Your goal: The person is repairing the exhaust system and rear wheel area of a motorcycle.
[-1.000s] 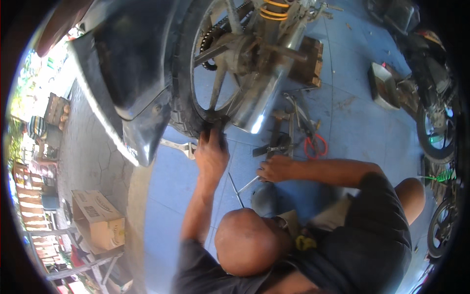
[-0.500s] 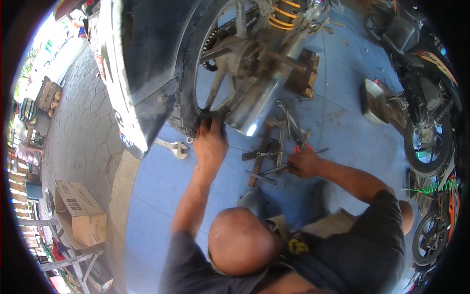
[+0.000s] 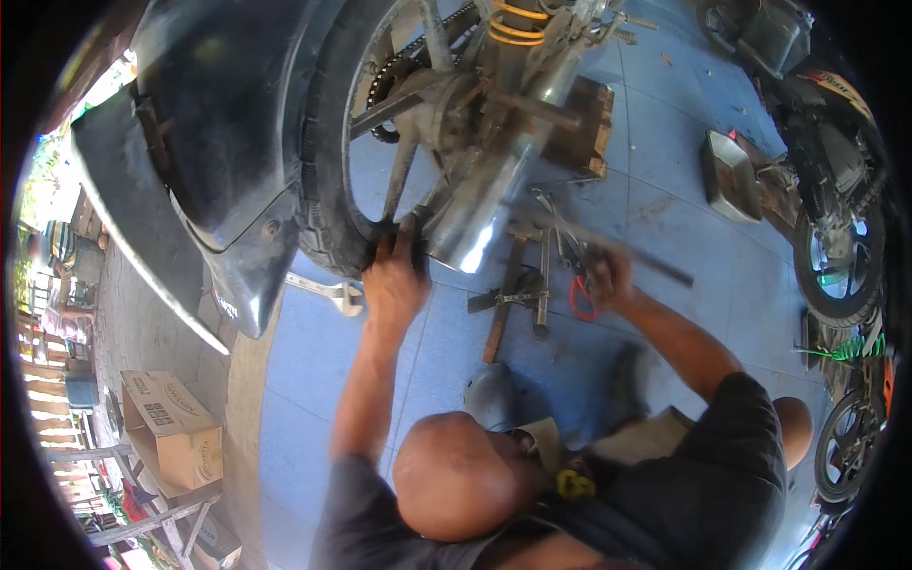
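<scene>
The rear wheel's black tyre stands in front of me on a motorcycle. My left hand grips the tyre at its lower edge by the rim, its fingertips partly lost against dark rubber. In my right hand is a long dark metal bar, smeared by motion and raised right of the silver exhaust pipe. Beneath that hand lies a red-handled tool on the blue floor. An adjustable wrench rests beside the tyre, left of my left hand.
Several metal tools lie around a brown bar between my hands. A wooden block sits behind the exhaust. At the right are a metal tray and parked motorcycles. A cardboard box stands at the left.
My right hand has lifted the metal bar up and away from the floor tools. The left hand stays at the tyre. The view has shifted a little, showing more of the motorcycle's black bodywork.
</scene>
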### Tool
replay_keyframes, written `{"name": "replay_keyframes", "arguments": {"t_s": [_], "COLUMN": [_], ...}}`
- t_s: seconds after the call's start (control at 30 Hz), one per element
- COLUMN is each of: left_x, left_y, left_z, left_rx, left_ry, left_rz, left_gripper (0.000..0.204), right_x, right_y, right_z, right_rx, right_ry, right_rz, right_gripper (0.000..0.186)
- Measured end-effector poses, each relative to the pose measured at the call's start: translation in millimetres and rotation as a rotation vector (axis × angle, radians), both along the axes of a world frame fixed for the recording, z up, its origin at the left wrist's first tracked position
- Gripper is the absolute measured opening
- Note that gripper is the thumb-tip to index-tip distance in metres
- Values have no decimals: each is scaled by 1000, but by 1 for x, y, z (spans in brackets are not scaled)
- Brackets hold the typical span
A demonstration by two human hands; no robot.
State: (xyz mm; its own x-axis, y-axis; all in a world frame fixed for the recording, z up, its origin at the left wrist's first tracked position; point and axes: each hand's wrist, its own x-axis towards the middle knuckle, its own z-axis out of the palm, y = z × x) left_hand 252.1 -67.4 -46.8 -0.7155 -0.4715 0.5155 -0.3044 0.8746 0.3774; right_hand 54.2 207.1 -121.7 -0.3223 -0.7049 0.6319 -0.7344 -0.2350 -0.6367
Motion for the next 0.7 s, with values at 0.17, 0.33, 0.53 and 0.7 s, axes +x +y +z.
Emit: {"name": "replay_keyframes", "arguments": {"t_s": [0.17, 0.33, 0.53, 0.7], "left_x": [-2, -6, -6, -5], "left_y": [-2, -3, -4, -5], "left_z": [-2, -1, 0, 1], "left_rx": [1, -26, 26, 53], "left_ry": [-15, -5, -17, -46], "left_rz": [-26, -54, -64, -64], "left_gripper": [46, 45, 44, 44], "right_x": [4, 7, 3, 8], "right_y": [-51, -74, -93, -89], "right_z": [12, 5, 6, 11], "right_rx": [121, 13, 213, 87], "right_ry": [-224, -146, -79, -193], "right_rz": [-491, -494, -571, -525], "right_gripper": [27, 25, 24, 25]}}
